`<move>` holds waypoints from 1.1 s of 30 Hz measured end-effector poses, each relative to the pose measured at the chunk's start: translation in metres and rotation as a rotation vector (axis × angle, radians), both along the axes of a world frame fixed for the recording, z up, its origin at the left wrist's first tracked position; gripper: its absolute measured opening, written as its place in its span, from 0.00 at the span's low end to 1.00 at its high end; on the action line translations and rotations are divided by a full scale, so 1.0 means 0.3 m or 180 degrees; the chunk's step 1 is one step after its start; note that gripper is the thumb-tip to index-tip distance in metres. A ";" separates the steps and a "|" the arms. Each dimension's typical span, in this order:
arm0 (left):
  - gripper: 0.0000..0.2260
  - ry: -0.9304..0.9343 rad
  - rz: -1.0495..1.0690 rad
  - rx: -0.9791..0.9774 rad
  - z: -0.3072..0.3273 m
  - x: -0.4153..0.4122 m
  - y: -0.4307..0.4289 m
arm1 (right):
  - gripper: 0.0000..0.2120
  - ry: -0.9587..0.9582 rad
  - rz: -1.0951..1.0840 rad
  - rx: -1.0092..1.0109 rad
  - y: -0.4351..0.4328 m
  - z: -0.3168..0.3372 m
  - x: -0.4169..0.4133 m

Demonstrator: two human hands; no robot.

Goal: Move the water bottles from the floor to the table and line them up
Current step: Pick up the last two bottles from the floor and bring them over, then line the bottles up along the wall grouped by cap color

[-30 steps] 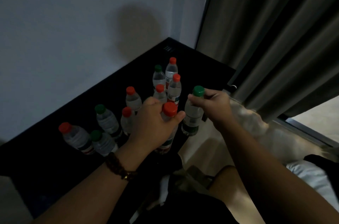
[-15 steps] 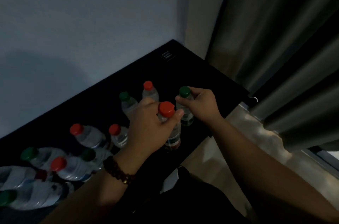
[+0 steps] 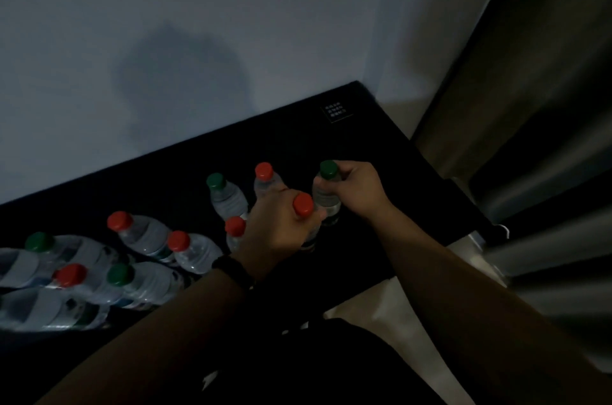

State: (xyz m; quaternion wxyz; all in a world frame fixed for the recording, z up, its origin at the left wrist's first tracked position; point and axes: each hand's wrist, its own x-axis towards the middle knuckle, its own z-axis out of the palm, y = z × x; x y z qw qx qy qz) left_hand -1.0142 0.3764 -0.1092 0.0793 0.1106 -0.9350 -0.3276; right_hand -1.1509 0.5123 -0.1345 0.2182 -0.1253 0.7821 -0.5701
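My left hand (image 3: 276,225) grips a red-capped water bottle (image 3: 303,204) by its neck, upright on the black table (image 3: 381,146). Just right of it, my right hand (image 3: 356,187) grips a green-capped bottle (image 3: 328,196), also upright on the table. Behind my left hand stand a red-capped bottle (image 3: 265,179) and a green-capped bottle (image 3: 225,196); another red cap (image 3: 235,227) shows beside my wrist. Several more clear bottles with red and green caps (image 3: 142,235) crowd the table's left part.
A pale wall (image 3: 198,40) runs along the table's far edge. Grey curtains (image 3: 546,106) hang at the right, close to the table's corner. A small white label (image 3: 336,113) lies near the far corner. Light floor (image 3: 397,298) shows below the table's near edge.
Both hands have carried their bottles from the table's near edge farther in, beside the standing ones. The view has swung left, so more bottles show at the left.
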 end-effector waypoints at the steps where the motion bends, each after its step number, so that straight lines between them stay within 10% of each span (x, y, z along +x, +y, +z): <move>1: 0.17 -0.0037 -0.0019 0.0026 -0.007 -0.004 0.009 | 0.13 -0.0040 0.0009 0.0007 0.000 -0.006 -0.007; 18: 0.22 -0.1038 -0.0090 -0.0275 0.070 0.000 0.015 | 0.12 0.0038 0.0383 0.0139 0.002 -0.025 -0.026; 26: 0.07 0.0113 0.0301 -0.0798 0.257 -0.009 -0.193 | 0.27 0.1350 0.0968 0.1536 -0.004 0.103 -0.061; 33: 0.22 -0.1857 0.0163 -0.1615 0.206 -0.059 -0.440 | 0.15 0.1287 0.1717 0.2953 -0.083 0.254 -0.073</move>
